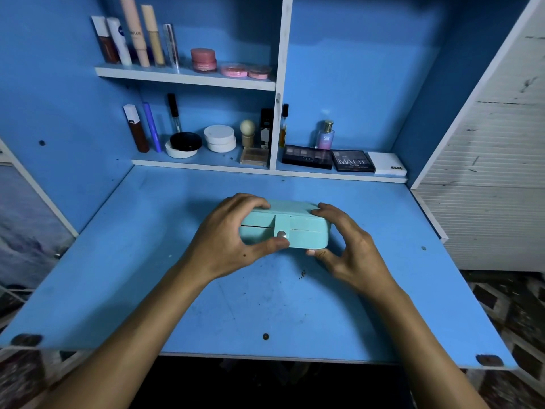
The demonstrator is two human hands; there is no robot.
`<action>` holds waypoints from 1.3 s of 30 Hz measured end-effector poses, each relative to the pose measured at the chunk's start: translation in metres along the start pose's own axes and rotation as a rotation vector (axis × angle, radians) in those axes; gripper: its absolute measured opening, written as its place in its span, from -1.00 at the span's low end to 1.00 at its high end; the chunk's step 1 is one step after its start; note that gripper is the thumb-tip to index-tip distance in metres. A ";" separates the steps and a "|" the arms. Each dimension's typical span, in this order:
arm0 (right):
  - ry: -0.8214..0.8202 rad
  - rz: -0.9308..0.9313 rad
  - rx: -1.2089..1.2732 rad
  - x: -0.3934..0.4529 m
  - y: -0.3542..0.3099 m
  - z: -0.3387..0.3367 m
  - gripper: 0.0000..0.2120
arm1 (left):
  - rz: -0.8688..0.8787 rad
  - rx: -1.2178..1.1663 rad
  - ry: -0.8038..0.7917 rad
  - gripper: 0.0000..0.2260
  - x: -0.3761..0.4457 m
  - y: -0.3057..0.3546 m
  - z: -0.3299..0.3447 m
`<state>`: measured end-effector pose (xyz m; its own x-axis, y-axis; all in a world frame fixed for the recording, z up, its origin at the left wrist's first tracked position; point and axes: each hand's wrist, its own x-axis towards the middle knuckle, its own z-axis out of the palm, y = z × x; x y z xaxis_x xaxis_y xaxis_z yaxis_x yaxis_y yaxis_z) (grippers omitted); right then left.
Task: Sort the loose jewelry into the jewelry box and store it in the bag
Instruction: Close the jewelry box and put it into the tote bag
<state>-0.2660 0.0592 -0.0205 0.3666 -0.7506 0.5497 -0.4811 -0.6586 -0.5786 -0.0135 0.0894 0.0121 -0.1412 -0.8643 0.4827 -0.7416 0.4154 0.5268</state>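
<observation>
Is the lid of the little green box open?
No, the jewelry box is closed, its strap snapped down at the front, while the left hand and right hand hold its two ends.

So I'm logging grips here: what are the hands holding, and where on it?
Both hold the closed turquoise jewelry box: left hand around its left end, thumb by the snap clasp; right hand pinching its right end.

I see dim, blue-tinted light, soft shadows under the shelves [188, 79], wide-angle bending and blur at the edges.
</observation>
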 end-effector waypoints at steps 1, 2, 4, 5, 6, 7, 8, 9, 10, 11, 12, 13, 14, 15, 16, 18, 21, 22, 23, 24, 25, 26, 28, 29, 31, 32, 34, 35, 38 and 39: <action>0.001 0.002 -0.001 0.000 0.000 0.000 -0.43 | 0.011 0.007 0.025 -0.45 0.000 0.001 0.003; -0.001 0.006 -0.001 0.000 0.000 0.000 -0.43 | 0.009 0.001 0.045 -0.46 0.001 0.002 0.006; -0.008 0.016 0.004 0.000 0.000 0.000 -0.42 | -0.009 -0.022 0.078 -0.51 0.001 0.002 0.010; -0.009 0.018 0.007 0.000 0.000 0.000 -0.42 | -0.012 -0.029 0.091 -0.53 0.000 0.002 0.012; -0.010 0.019 0.010 0.000 0.000 0.000 -0.42 | -0.009 -0.032 0.101 -0.55 0.000 0.001 0.013; -0.011 0.020 0.013 0.000 0.000 0.000 -0.42 | -0.003 -0.036 0.107 -0.55 -0.001 0.001 0.014; -0.011 0.021 0.015 0.000 0.000 0.000 -0.42 | 0.000 -0.039 0.111 -0.55 -0.002 0.001 0.015; -0.009 0.021 0.016 0.000 -0.001 0.000 -0.42 | -0.001 -0.042 0.113 -0.55 -0.004 0.000 0.015; -0.007 0.021 0.017 -0.001 -0.001 0.000 -0.42 | -0.006 -0.043 0.114 -0.55 -0.004 0.001 0.015; -0.007 0.024 0.018 -0.001 -0.001 0.000 -0.42 | -0.011 -0.043 0.115 -0.55 -0.005 0.001 0.015; -0.008 0.028 0.018 -0.001 -0.001 0.000 -0.42 | -0.016 -0.041 0.117 -0.54 -0.005 0.001 0.015; -0.009 0.031 0.020 -0.001 -0.001 0.000 -0.42 | -0.018 -0.038 0.120 -0.54 -0.005 0.001 0.015; -0.008 0.034 0.023 -0.001 -0.002 0.000 -0.42 | -0.018 -0.037 0.123 -0.55 -0.005 0.001 0.016; -0.007 0.037 0.024 -0.002 -0.002 0.000 -0.42 | -0.018 -0.039 0.126 -0.55 -0.005 0.002 0.016; -0.006 0.039 0.026 -0.002 -0.002 0.000 -0.42 | -0.019 -0.041 0.127 -0.55 -0.006 0.002 0.016; -0.003 0.039 0.036 -0.002 -0.004 0.000 -0.42 | -0.024 -0.041 0.109 -0.55 -0.006 0.001 0.016; -0.006 0.037 0.061 -0.005 -0.006 0.001 -0.41 | -0.050 -0.109 0.045 -0.64 -0.004 -0.003 0.011; -0.007 0.044 0.069 -0.006 -0.006 0.001 -0.40 | -0.078 -0.186 0.032 -0.68 -0.003 -0.003 0.008; -0.009 0.059 0.080 -0.008 -0.007 0.000 -0.40 | -0.111 -0.262 0.032 -0.70 -0.001 -0.003 0.006; -0.015 0.076 0.093 -0.009 -0.008 -0.001 -0.39 | -0.147 -0.321 0.043 -0.70 0.001 -0.005 0.004; -0.022 0.089 0.103 -0.010 -0.009 -0.002 -0.38 | -0.188 -0.355 0.050 -0.70 0.003 -0.007 0.002; -0.028 0.092 0.107 -0.011 -0.010 -0.002 -0.38 | -0.233 -0.373 0.046 -0.72 0.003 -0.010 0.001; -0.041 0.093 0.092 -0.015 -0.011 -0.001 -0.36 | -0.307 -0.389 0.000 -0.81 0.001 -0.017 0.001; -0.056 0.099 0.081 -0.018 -0.012 0.000 -0.35 | -0.331 -0.400 -0.023 -0.82 -0.001 -0.021 0.002; -0.083 0.107 0.070 -0.023 -0.012 0.002 -0.37 | -0.368 -0.439 -0.057 -0.77 -0.006 -0.025 0.005; -0.087 0.108 0.075 -0.025 -0.012 0.002 -0.39 | -0.392 -0.472 -0.075 -0.75 -0.008 -0.025 0.006; -0.103 0.125 0.101 -0.026 -0.014 0.001 -0.42 | -0.439 -0.532 -0.093 -0.73 -0.008 -0.025 0.008; -0.114 0.141 0.124 -0.024 -0.015 -0.001 -0.43 | -0.444 -0.539 -0.094 -0.72 -0.007 -0.026 0.007; -0.099 0.267 0.307 -0.016 -0.024 -0.004 -0.56 | -0.467 -0.526 -0.105 -0.68 -0.002 -0.030 0.005; -0.060 0.327 0.375 -0.012 -0.026 -0.002 -0.62 | -0.482 -0.516 -0.100 -0.66 0.000 -0.031 0.005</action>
<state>-0.2595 0.0854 -0.0101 0.2948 -0.9154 0.2743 -0.2631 -0.3537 -0.8976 0.0064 0.0748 -0.0073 0.0464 -0.9972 0.0588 -0.3347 0.0399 0.9415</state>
